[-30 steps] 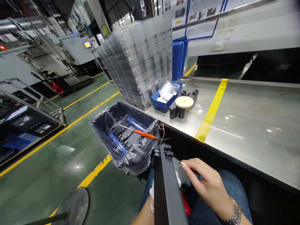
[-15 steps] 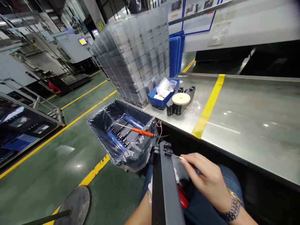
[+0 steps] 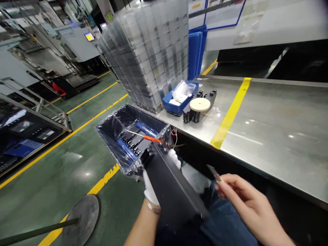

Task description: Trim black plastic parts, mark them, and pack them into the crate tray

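My left hand (image 3: 150,189), in a white glove, is closed around a long black rectangular part (image 3: 170,191) from beneath. Its white fingertips show at the far side; the part hides most of the palm. Clips or small blocks stick out at the part's upper end. Bare and to the right of the part, my right hand (image 3: 246,201) pinches a small knife-like blade (image 3: 214,173), slightly blurred, pointing up and left. The blade is apart from the black part. An orange-handled tool with a thin metal shaft (image 3: 151,138) lies across the lined bin just behind the part.
A dark bin (image 3: 110,136) lined with clear plastic contains black parts. On the metal bench (image 3: 271,126) are a blue tray (image 3: 174,108) with plastic bags and a cream disc (image 3: 200,104) on black parts. Clear trays (image 3: 156,51) are stacked behind. A round stand base (image 3: 82,218) stands lower left.
The black part has turned over and tilted left, showing a broad face. My right hand has drawn the blade away from the part's end, to the right and down.
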A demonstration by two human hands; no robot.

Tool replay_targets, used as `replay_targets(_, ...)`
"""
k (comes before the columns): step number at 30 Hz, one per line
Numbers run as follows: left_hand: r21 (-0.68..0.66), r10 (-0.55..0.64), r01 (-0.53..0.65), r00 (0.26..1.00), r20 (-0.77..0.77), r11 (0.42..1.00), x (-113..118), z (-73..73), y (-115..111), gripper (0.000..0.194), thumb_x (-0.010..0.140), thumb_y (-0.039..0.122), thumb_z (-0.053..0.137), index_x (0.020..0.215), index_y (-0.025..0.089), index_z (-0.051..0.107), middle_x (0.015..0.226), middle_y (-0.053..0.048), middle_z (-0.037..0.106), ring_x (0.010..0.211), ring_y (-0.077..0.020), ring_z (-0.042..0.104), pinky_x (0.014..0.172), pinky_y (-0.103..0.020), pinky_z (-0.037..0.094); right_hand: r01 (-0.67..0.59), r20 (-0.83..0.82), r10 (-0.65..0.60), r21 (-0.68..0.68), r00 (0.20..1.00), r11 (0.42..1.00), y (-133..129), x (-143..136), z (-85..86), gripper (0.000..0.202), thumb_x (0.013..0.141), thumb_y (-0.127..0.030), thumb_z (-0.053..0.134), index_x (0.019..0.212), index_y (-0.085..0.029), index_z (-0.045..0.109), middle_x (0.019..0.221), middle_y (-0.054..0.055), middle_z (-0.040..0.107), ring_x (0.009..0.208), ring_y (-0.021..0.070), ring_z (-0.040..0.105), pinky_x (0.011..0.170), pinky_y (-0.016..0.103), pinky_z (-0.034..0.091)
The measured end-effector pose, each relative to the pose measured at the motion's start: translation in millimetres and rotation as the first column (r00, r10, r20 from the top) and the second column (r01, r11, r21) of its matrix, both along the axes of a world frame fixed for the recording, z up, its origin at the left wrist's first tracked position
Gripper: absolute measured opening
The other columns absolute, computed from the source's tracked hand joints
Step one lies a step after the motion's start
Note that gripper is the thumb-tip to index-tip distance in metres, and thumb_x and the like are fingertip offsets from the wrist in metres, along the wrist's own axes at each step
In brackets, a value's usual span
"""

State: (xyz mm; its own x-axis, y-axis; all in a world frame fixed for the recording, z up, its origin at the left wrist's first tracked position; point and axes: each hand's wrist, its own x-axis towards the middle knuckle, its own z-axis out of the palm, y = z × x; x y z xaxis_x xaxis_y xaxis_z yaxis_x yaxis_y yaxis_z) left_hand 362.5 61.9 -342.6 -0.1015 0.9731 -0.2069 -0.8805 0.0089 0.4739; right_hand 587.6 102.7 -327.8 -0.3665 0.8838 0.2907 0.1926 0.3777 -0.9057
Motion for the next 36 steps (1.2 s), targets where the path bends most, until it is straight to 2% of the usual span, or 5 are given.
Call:
replay_targets(8, -0.035, 0.470, -0.478, 0.872, -0.136, 0.878, -32, 8.7, -1, 0.059, 0.092, 0.062, 0.033, 0.124, 0.023, 0.065, 0.124, -0.008, 0.070, 0.113, -0.0287, 0.064, 0.105, -0.049, 0.050, -0.127, 0.188, 0.087, 0.209, 0.978, 0.970, -43, -1, -3.5, 0.019, 0.098, -0.030, 0.056, 0.098, -0.021, 0.072, 0.085, 0.003, 0.077, 0.072, 0.0137, 0.075, 0.070, 0.014, 0.059)
replay_targets(18, -0.036, 0.451, -0.456, 0.888, -0.089, 0.889, -33, 9.7, -8, 0.063, 0.092, 0.061, 0.021, 0.105, 0.025, 0.071, 0.107, -0.008, 0.074, 0.101, -0.0264, 0.068, 0.093, -0.043, 0.056, -0.388, 0.060, 0.440, -0.380, 0.896, 0.840, -53, -19, -17.5, 0.047, 0.103, -0.043, 0.042, 0.072, -0.019, 0.068, 0.049, -0.002, 0.059, 0.042, 0.0110, 0.057, 0.044, 0.018, 0.049)
replay_targets(22, -0.098, 0.516, -0.528, 0.847, -0.129, 0.843, -33, 3.4, -10, 0.057, 0.092, 0.056, 0.026, 0.117, 0.026, 0.067, 0.121, -0.007, 0.070, 0.107, -0.0282, 0.065, 0.094, -0.048, 0.055, -0.129, 0.216, 0.137, -0.047, 0.967, 0.990, -41, -16, -14.3, 0.025, 0.098, -0.037, 0.056, 0.092, -0.021, 0.074, 0.077, 0.003, 0.073, 0.066, 0.0152, 0.070, 0.061, 0.022, 0.057)
replay_targets(26, -0.182, 0.583, -0.587, 0.808, -0.085, 0.788, -28, 8.2, -8, 0.052, 0.096, 0.051, 0.023, 0.116, 0.033, 0.068, 0.110, 0.001, 0.074, 0.098, -0.0202, 0.067, 0.088, -0.038, 0.056, -0.098, 0.338, 0.011, 0.241, 0.941, 0.966, -35, -13, -14.1, 0.017, 0.098, -0.028, 0.056, 0.100, -0.022, 0.072, 0.083, 0.002, 0.073, 0.072, 0.0142, 0.071, 0.067, 0.021, 0.056)
replay_targets(36, -0.051, 0.409, -0.411, 0.912, -0.036, 0.910, -31, 6.8, -13, 0.059, 0.091, 0.060, 0.031, 0.106, 0.020, 0.072, 0.105, -0.008, 0.075, 0.099, -0.0273, 0.068, 0.088, -0.042, 0.059, -0.136, 0.249, 0.121, 0.047, 0.961, 0.990, -28, -7, -5.6, 0.023, 0.099, -0.033, 0.053, 0.095, -0.022, 0.072, 0.073, 0.001, 0.070, 0.064, 0.0135, 0.069, 0.060, 0.018, 0.056)
